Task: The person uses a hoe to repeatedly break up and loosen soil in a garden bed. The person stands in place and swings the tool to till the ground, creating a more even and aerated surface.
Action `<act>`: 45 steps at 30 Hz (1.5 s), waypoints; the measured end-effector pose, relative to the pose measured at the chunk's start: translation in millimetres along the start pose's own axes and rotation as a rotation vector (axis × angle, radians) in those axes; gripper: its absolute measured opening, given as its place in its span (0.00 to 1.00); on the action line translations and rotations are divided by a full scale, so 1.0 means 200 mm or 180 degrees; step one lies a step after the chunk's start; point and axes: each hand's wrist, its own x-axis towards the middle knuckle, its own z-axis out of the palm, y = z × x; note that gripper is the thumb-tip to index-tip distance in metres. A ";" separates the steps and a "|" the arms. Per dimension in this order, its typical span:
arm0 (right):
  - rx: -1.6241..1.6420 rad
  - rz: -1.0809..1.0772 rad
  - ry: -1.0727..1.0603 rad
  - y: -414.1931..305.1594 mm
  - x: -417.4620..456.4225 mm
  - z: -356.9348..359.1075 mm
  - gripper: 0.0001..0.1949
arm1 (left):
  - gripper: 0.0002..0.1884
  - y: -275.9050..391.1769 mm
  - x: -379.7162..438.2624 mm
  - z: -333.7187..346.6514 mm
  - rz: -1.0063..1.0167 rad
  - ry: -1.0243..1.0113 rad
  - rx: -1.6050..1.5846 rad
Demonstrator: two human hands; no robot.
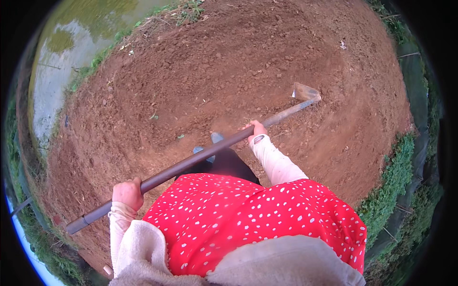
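A long-handled hoe [200,157] slants across my body from lower left to upper right. My left hand [128,193] grips its dark handle not far from the butt end. Farther up the shaft, my right hand [256,129] is closed around it, partly hidden by the handle. The hoe's metal blade [305,92] is at the far right end, low over or on the loose brown soil [222,78]; whether it touches cannot be told. Beneath the handle my shoes [205,152] stand on the soil.
Green-brown water [78,46] borders the soil at the left, with a grassy edge [96,60] between. On the right run low green plants [390,175] and a strip of dark netting or sheeting [415,103]. A small weed [154,116] lies on the soil.
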 end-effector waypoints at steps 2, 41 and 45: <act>-0.0159 -0.0119 -0.0047 -0.08 0.05 0.00 0.05 | 0.05 0.11 0.00 -0.04 -0.0058 -0.0123 -0.0077; -0.0871 0.1689 -0.0756 0.54 -0.33 0.06 0.19 | 0.05 -0.16 -0.32 -0.07 -0.0466 -0.0473 0.0362; -0.0473 0.1176 -0.0239 0.58 -0.20 0.03 0.17 | 0.05 -0.16 -0.36 -0.14 -0.0490 -0.0281 0.0416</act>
